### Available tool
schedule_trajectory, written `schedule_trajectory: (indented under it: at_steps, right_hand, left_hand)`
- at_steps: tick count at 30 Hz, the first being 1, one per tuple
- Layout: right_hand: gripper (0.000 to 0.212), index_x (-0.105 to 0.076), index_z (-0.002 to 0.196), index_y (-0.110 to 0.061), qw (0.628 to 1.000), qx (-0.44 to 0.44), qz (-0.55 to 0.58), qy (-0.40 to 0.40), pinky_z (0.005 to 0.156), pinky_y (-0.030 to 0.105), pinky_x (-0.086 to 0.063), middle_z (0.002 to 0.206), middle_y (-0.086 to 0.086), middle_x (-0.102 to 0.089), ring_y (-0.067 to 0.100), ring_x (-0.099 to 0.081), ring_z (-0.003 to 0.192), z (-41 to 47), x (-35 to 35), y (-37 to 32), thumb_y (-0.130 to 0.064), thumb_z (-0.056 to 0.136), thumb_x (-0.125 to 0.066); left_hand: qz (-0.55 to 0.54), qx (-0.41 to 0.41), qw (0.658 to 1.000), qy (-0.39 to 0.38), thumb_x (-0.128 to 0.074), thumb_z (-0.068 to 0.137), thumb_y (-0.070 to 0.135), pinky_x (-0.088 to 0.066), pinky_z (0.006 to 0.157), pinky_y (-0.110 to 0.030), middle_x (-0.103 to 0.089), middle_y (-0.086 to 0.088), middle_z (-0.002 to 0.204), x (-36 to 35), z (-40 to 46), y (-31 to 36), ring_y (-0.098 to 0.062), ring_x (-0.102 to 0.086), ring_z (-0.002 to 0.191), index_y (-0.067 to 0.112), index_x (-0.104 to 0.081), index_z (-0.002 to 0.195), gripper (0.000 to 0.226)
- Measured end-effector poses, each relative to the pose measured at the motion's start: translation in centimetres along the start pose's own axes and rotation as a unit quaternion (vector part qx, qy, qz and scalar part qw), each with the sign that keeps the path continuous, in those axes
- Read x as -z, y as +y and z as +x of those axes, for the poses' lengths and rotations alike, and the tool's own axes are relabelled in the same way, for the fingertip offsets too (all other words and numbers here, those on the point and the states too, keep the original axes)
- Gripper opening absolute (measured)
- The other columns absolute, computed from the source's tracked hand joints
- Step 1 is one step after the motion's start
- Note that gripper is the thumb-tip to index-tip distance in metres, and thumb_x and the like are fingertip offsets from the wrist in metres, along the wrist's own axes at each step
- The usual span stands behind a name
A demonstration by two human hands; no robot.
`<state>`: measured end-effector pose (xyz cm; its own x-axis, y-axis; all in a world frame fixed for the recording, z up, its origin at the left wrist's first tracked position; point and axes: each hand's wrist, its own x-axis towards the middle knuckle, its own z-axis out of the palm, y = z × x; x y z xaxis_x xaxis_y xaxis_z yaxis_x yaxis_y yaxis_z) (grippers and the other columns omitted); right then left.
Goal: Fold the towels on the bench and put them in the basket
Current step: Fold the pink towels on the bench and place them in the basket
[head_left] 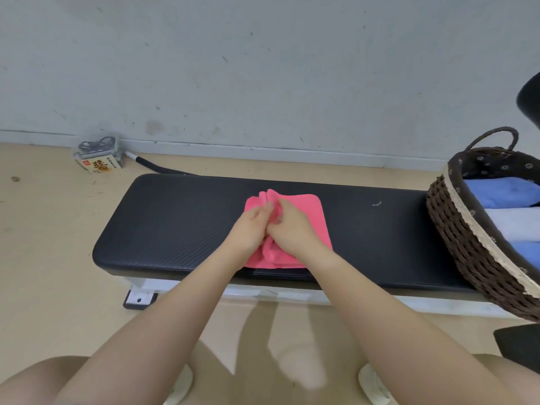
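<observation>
Both hands pinch pink towel on table; left hand [252,226] and right hand [287,229] gather its [306,209] fold; basket [455,229] waits right of right hand.

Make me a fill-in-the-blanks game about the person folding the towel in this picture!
1. Both hands, left hand and right hand, hold a towel coloured ____.
2. The towel lies on the black ____.
3. The basket sits at the bench's ____ end.
4. The towels in the basket are blue and ____.

Missing words: pink; bench; right; white
</observation>
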<state>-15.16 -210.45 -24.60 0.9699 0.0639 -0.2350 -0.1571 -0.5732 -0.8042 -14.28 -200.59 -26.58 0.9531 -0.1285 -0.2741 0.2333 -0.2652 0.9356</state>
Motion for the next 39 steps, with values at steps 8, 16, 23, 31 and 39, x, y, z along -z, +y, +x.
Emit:
schedule_trajectory:
  at_steps: [8,16,23,31,39]
  right_hand:
    - [0.052,-0.027,0.147,-0.019,0.953,0.079,-0.289,0.033,0.117,0.04,-0.015,0.157,0.003,-0.019,0.02,-0.013,0.145,-0.1,1.7,3.4,-0.03,0.097,-0.039]
    - [0.097,0.006,0.15,-0.03,0.937,0.018,-0.341,-0.077,0.117,0.045,0.006,0.157,-0.001,0.022,0.02,0.024,0.143,0.0,1.6,4.8,-0.07,0.079,-0.047]
    - [0.123,0.02,0.146,-0.033,0.926,-0.042,-0.363,-0.099,0.117,0.05,0.006,0.151,0.001,0.035,0.024,0.032,0.14,0.8,1.2,4.9,-0.081,0.061,-0.056]
    - [0.061,-0.029,0.14,-0.01,0.962,-0.058,-0.242,0.116,0.087,0.041,-0.045,0.142,0.011,-0.034,0.033,-0.048,0.121,-0.6,3.0,5.2,-0.041,0.092,-0.049]
    - [0.022,-0.058,0.101,-0.006,0.99,-0.115,0.052,0.062,0.067,0.035,-0.047,0.094,0.009,-0.062,0.027,-0.06,0.084,-1.0,3.6,5.3,-0.008,0.079,-0.057]
  left_hand:
    - [0.316,-0.013,0.945,0.081,-0.043,0.096,0.02,-0.029,0.065,-0.031,-0.049,-0.007,0.081,1.4,1.5,-0.7,-0.026,-0.046,0.078,0.008,-0.04,0.072,0.027]
    - [0.227,0.005,0.97,0.091,-0.038,0.099,0.017,-0.035,0.075,-0.029,-0.057,-0.016,0.117,2.1,2.0,-1.5,-0.027,-0.054,0.097,0.002,-0.041,0.123,0.029]
    - [0.509,-0.056,0.851,0.116,-0.04,0.097,0.032,-0.039,0.062,-0.036,-0.046,-0.013,0.113,2.5,1.1,-2.6,-0.03,-0.053,0.092,0.011,-0.038,0.124,0.035]
    - [0.625,-0.221,0.746,-0.069,-0.042,0.091,0.052,-0.023,0.1,-0.04,-0.038,-0.003,0.129,1.1,1.0,0.1,-0.025,-0.031,0.122,0.032,-0.04,0.137,0.051]
    - [0.541,-0.09,0.828,-0.119,-0.058,0.078,0.062,-0.036,0.103,-0.04,-0.025,-0.01,0.138,0.0,1.7,-0.1,-0.027,-0.027,0.128,0.03,-0.006,0.149,0.094]
